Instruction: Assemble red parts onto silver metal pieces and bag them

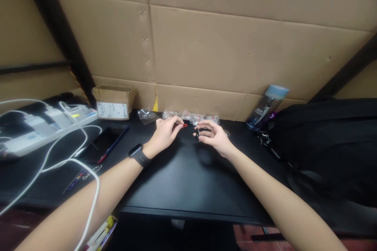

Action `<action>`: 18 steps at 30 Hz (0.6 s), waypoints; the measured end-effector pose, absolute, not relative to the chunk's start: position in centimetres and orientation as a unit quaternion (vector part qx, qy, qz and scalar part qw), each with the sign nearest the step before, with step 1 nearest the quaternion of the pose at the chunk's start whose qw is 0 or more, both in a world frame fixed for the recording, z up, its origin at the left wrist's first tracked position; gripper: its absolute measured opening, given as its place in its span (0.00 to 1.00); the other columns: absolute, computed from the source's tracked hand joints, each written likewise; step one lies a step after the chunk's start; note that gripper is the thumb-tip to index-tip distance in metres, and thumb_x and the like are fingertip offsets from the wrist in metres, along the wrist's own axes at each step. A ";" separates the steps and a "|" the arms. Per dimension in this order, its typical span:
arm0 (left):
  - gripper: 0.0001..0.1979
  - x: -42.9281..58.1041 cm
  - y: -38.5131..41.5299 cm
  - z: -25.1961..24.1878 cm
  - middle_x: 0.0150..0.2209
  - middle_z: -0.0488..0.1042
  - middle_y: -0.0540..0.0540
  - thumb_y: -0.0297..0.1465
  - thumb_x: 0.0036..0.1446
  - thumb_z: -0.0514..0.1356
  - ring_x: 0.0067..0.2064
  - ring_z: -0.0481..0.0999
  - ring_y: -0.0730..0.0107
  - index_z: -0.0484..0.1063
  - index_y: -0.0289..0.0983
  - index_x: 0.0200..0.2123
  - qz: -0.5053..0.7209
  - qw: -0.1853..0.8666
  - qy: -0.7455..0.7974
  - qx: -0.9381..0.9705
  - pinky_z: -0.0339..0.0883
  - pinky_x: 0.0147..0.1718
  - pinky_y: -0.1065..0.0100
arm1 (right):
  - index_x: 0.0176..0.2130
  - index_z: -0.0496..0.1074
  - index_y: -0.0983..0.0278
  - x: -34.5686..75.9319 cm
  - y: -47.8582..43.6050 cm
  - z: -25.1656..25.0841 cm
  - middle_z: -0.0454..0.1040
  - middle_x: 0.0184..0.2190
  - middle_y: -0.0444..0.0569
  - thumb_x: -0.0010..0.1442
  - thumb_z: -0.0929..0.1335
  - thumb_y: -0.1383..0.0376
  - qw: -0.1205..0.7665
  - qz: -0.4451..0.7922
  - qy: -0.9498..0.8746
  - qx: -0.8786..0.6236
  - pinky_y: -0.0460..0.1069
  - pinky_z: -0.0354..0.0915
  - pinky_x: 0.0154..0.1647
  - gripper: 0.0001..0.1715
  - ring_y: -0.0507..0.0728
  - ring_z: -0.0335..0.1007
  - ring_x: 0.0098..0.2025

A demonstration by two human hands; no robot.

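Note:
My left hand [169, 131], with a dark watch [139, 154] on its wrist, pinches a small red loop [185, 125] between thumb and forefinger. To its right, my right hand [213, 135] is closed on a small black object [197, 133] at its fingertips; its kind is too small to make out. Both hands are above the black table [188, 188], a short gap apart. Behind them several small clear plastic packets [196, 118] lie in a row along the cardboard wall. An opened-looking clear bag [147, 116] lies left of that row.
At left are a white power strip [44, 131] with cables, a phone [106, 143], a keychain [85, 174] and a cardboard box [113, 102]. A blue-capped bottle [266, 108] and a black bag [330, 149] stand at right. A white cable [96, 200] crosses my left forearm.

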State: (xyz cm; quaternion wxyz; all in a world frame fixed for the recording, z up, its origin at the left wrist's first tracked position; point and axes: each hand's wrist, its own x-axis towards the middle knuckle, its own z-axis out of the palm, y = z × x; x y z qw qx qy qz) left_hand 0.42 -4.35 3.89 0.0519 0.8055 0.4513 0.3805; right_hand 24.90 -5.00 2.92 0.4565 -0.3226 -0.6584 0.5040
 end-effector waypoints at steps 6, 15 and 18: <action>0.08 1.7 -6.1 4.1 0.46 0.83 0.51 0.36 0.69 0.59 0.49 0.78 0.64 0.80 0.47 0.43 0.400 0.044 0.380 0.833 0.50 0.47 0.59 | 0.52 0.73 0.56 24.6 -5.3 3.2 0.75 0.52 0.49 0.52 0.79 0.65 0.470 0.595 -0.582 -0.296 0.51 0.78 0.42 0.28 0.57 0.79 0.45; 0.07 2.3 -6.6 3.6 0.46 0.84 0.49 0.34 0.67 0.61 0.58 0.74 0.59 0.81 0.45 0.41 0.419 0.051 0.399 0.814 0.51 0.53 0.54 | 0.51 0.75 0.55 24.0 -5.7 3.2 0.76 0.52 0.48 0.52 0.79 0.68 0.468 0.632 -0.557 -0.267 0.50 0.77 0.43 0.27 0.55 0.78 0.45; 0.06 2.6 -6.9 3.8 0.46 0.83 0.50 0.33 0.66 0.62 0.58 0.74 0.59 0.80 0.45 0.40 0.423 0.063 0.402 0.810 0.52 0.53 0.54 | 0.51 0.75 0.56 23.9 -5.8 3.2 0.76 0.51 0.49 0.52 0.79 0.68 0.470 0.627 -0.560 -0.269 0.50 0.77 0.42 0.27 0.55 0.77 0.45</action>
